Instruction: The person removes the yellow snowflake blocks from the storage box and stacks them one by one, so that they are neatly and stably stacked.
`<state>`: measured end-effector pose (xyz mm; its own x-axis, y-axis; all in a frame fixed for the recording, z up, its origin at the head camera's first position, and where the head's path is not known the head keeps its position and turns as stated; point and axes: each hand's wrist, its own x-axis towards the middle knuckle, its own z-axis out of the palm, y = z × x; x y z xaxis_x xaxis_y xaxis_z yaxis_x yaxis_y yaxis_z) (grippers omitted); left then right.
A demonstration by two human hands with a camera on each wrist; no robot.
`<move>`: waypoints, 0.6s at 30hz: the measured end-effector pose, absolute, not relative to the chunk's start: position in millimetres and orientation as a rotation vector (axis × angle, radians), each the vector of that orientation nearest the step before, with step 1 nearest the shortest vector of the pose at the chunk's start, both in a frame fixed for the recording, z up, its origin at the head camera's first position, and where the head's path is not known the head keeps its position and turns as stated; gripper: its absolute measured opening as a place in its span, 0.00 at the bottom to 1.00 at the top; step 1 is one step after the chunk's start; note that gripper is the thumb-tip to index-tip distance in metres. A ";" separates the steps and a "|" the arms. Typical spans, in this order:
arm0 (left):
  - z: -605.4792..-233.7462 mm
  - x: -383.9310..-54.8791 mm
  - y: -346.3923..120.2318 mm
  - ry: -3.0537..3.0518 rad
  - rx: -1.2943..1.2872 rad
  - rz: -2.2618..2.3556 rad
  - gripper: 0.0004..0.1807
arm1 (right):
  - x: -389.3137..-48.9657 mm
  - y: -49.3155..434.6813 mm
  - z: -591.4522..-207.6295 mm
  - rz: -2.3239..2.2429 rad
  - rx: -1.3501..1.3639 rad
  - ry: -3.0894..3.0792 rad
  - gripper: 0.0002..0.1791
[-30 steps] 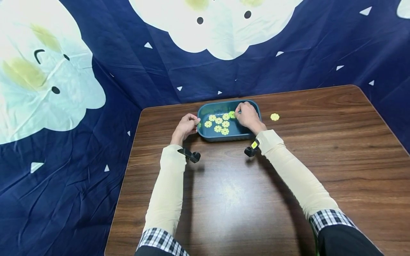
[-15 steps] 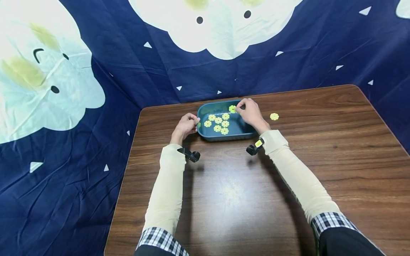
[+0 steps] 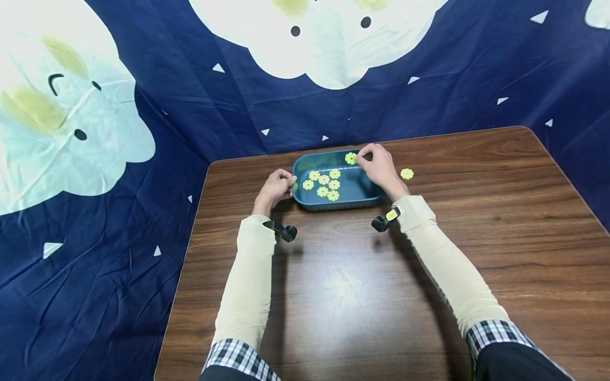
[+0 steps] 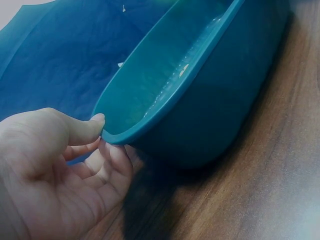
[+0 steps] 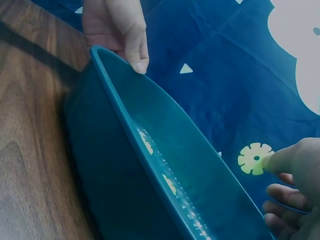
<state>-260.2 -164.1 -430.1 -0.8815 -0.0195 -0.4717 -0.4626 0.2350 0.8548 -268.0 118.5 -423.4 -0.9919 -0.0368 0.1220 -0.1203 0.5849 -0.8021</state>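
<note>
Container (image 4: 215, 105), blue-green and open-topped, stands on the table (image 3: 343, 275). We observe the left hand (image 4: 65, 170) gripping its left-end rim between thumb and fingers. We find the right hand (image 3: 381, 168) pinching one yellow flower-shaped disc (image 5: 247, 165) by its edge, near the far rim, the remaining fingers loosely curled. We count seven loose discs (image 3: 323, 191) on the container floor; another yellow piece (image 3: 406, 173) lies on the table, right of the container.
</note>
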 end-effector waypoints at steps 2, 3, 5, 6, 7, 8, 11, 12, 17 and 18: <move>-430.5 -260.1 -164.4 2.151 -0.446 1.681 0.06 | -267.2 120.8 -422.7 1.383 0.128 -2.702 0.10; -430.6 -259.9 -164.5 2.153 -0.445 1.679 0.06 | -267.1 122.1 -422.5 1.379 0.123 -2.692 0.10; -430.6 -259.5 -164.6 2.153 -0.444 1.678 0.06 | -266.7 124.9 -422.0 1.372 0.111 -2.678 0.10; -430.4 -259.2 -164.6 2.153 -0.445 1.677 0.06 | -266.3 126.5 -421.8 1.368 0.104 -2.672 0.11; -430.1 -258.9 -164.6 2.151 -0.447 1.679 0.06 | -265.9 127.9 -421.5 1.365 0.095 -2.664 0.11; -429.9 -258.8 -164.5 2.150 -0.448 1.681 0.06 | -266.0 129.6 -421.6 1.362 0.090 -2.657 0.11; -429.8 -258.7 -164.4 2.151 -0.448 1.685 0.06 | -266.3 134.4 -422.5 1.358 0.068 -2.643 0.11; -429.9 -258.8 -164.3 2.152 -0.447 1.685 0.06 | -266.5 135.8 -422.7 1.353 0.061 -2.640 0.11; -430.3 -259.1 -164.1 2.159 -0.443 1.679 0.06 | -266.1 143.1 -423.0 1.357 0.028 -2.630 0.11; -430.2 -259.0 -164.1 2.160 -0.442 1.676 0.06 | -265.8 144.7 -422.9 1.362 0.020 -2.628 0.11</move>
